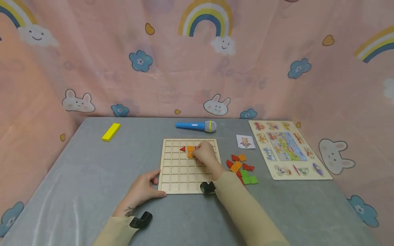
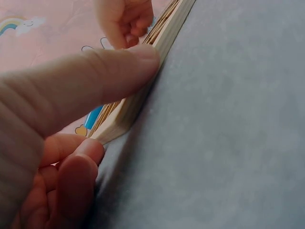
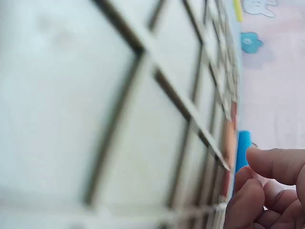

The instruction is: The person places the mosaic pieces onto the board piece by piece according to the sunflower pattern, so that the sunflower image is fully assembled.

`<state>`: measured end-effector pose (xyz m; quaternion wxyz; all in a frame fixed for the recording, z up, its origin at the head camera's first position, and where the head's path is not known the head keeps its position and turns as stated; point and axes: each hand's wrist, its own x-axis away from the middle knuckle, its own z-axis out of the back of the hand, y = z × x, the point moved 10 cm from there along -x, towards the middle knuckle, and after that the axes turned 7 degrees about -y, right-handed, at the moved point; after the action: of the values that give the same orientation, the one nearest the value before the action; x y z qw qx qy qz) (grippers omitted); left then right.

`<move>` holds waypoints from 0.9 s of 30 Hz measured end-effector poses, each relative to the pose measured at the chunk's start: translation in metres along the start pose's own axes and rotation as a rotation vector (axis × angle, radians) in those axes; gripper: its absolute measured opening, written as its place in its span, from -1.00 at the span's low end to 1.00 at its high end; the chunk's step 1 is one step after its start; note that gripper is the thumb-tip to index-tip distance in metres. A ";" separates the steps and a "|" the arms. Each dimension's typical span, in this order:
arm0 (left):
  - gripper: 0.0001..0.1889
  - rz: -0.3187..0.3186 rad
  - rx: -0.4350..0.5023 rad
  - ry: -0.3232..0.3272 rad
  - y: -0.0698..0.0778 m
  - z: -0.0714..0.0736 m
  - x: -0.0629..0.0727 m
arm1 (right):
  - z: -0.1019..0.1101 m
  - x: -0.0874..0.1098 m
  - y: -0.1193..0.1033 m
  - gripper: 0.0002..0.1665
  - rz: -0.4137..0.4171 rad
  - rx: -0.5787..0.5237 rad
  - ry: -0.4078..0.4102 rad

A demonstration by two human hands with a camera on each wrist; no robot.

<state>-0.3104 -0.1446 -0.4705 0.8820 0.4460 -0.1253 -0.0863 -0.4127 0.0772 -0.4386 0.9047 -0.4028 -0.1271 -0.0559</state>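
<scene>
While our left hand (image 1: 140, 189) grips the grid board (image 1: 174, 178) on the surface (image 1: 92, 164), our right hand (image 1: 206, 153) bunches in among the orange pieces (image 1: 190, 149) | piece held? we can't tell | seating pieces, likely | next calls for squaring to a cell

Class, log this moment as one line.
left hand: grips grid board | right hand: over board, grip unclear | on board: red triangle, orange pieces | beside board: loose tiles

Pink backdrop (image 1: 172, 89) (rainbows (image 1: 205, 7), rabbits (image 1: 217, 106)), seemingly cloth, grey tabletop (image 1: 92, 164), soft light
</scene>
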 end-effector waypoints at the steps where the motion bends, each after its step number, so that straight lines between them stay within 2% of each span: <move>1: -0.02 0.000 0.002 -0.002 0.000 0.000 0.000 | 0.008 0.001 0.001 -0.86 0.002 0.017 0.006; 3: -0.02 0.002 0.002 -0.004 -0.001 -0.001 0.000 | 0.028 0.004 0.005 -0.86 0.008 0.031 0.029; 6: -0.03 -0.005 -0.002 0.001 0.000 0.001 0.000 | 0.065 0.007 0.018 -0.76 -0.003 0.086 0.086; 11: -0.03 -0.011 -0.018 0.006 0.001 0.003 0.001 | 0.111 0.014 0.058 -0.75 -0.073 0.217 0.172; 14: -0.02 -0.009 -0.018 0.007 0.001 0.003 0.002 | 0.117 0.018 0.082 -0.79 -0.143 0.281 0.128; 18: -0.02 -0.007 -0.015 0.008 0.001 0.003 0.002 | 0.112 0.022 0.099 -0.80 -0.179 0.396 0.039; 21: -0.02 -0.005 -0.015 0.009 0.001 0.002 0.002 | 0.110 0.025 0.107 -0.77 -0.193 0.401 0.018; 23: -0.02 -0.003 -0.017 0.011 0.001 0.001 0.002 | 0.109 0.026 0.111 -0.76 -0.210 0.367 0.015; 27: -0.03 0.001 -0.021 0.009 0.002 0.001 0.001 | 0.115 0.028 0.112 -0.80 -0.227 0.306 0.056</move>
<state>-0.3092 -0.1447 -0.4686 0.8873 0.4370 -0.1207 -0.0849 -0.3843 0.2373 -0.4370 0.9465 -0.2419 -0.1535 -0.1489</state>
